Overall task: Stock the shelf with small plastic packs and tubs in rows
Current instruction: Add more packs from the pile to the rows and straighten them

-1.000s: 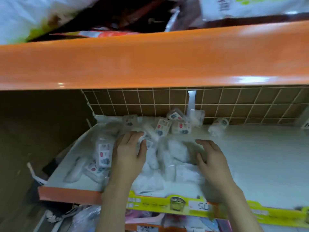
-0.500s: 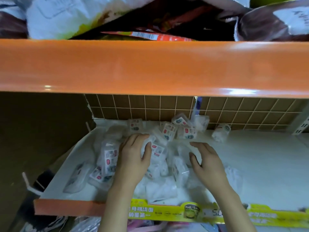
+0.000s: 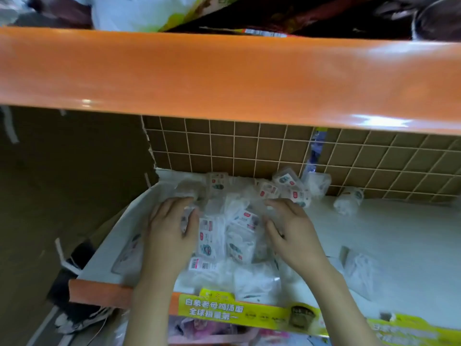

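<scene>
1. Brown square-tiled wall (image 3: 224,148) backs your white shelf (image 3: 399,236), under an orange glossy shelf edge (image 3: 224,78).
2. Your hands have closed inward since a second ago: left hand (image 3: 169,236) and right hand (image 3: 294,236), fingers relaxed, press the heap of small crinkly clear plastic packs (image 3: 224,236) between them.
3. One stray clear tub (image 3: 349,199) sits apart by the wall.

Both hands (image 3: 172,231) (image 3: 291,231) have gathered the packs (image 3: 224,236) closer together between them.
</scene>
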`<state>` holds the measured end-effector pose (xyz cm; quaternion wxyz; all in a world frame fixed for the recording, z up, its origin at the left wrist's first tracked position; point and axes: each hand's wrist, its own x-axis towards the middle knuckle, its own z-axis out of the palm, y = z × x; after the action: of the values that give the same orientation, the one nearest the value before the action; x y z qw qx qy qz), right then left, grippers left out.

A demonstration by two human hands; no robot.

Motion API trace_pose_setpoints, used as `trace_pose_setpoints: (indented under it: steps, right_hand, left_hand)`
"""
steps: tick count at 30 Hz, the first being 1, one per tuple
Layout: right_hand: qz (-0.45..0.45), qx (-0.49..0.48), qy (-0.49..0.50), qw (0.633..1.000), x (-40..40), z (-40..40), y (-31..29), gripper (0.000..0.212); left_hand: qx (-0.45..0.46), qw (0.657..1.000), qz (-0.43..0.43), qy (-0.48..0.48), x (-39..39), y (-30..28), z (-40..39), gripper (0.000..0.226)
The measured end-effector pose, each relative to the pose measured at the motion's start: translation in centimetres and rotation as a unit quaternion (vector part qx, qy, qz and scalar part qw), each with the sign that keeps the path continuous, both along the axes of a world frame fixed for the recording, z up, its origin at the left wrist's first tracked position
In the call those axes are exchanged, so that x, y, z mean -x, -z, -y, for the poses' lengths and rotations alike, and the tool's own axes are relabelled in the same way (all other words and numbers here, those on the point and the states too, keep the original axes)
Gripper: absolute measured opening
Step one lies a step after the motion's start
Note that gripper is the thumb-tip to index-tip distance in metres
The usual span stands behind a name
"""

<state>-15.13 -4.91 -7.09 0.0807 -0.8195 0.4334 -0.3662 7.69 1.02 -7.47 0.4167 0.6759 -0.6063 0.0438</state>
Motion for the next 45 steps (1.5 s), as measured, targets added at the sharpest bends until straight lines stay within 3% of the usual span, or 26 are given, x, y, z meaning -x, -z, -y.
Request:
trace_pose_setpoints:
  steps: [4, 11, 18, 24, 29, 33, 38, 40, 45]
  right_hand:
    - [-0.105, -0.033, -0.055, 0.992, -2.0, 1.7, -1.3, 0.05]
    - [-0.259, -0.095, -0.155, 0.949, -4.9, 5.5, -3.7, 0.084]
    - [-0.352, -0.117, -0.184, 0.91, -6.5, 6.5, -4.2, 0.088]
    - [-0.314, -0.099, -0.189, 0.925, -6.5, 7.1, -3.9, 0.079]
    - [-0.232, -0.081, -0.154, 0.957, -5.3, 6.7, -4.7, 0.065]
    - [-0.164, -0.076, -0.062, 0.982, -3.5, 5.9, -5.4, 0.068]
    - [-0.102, -0.076, -0.013, 0.992, -1.2, 3.6, -4.0, 0.069]
    - [-0.081, -0.067, -0.018, 0.994, -0.5, 2.7, -3.2, 0.066]
    - [-0.038, -0.057, -0.017, 0.997, 0.8, 0.8, -1.7, 0.068]
  left_hand:
    - [-0.008, 1.0, -0.009, -0.024, -1.2, 0.5, -1.5, 0.044]
    - [-0.026, 0.999, -0.009, -0.039, -1.5, 1.1, -2.2, 0.046]
    - [-0.037, 0.998, -0.028, -0.033, -1.2, 1.4, -2.2, 0.047]
    - [-0.045, 0.998, -0.04, -0.029, -1.0, 1.3, -1.9, 0.05]
    - [-0.026, 0.999, -0.01, -0.029, -0.7, 1.1, -1.7, 0.054]
    - [-0.045, 0.999, 0.011, 0.024, 0.2, 0.1, -1.5, 0.075]
    - [-0.14, 0.983, 0.068, 0.095, 0.6, -1.2, 0.3, 0.105]
    - [-0.164, 0.973, 0.098, 0.131, 0.4, -1.3, 1.0, 0.105]
    - [-0.182, 0.962, 0.073, 0.189, 0.6, -1.7, 1.6, 0.09]
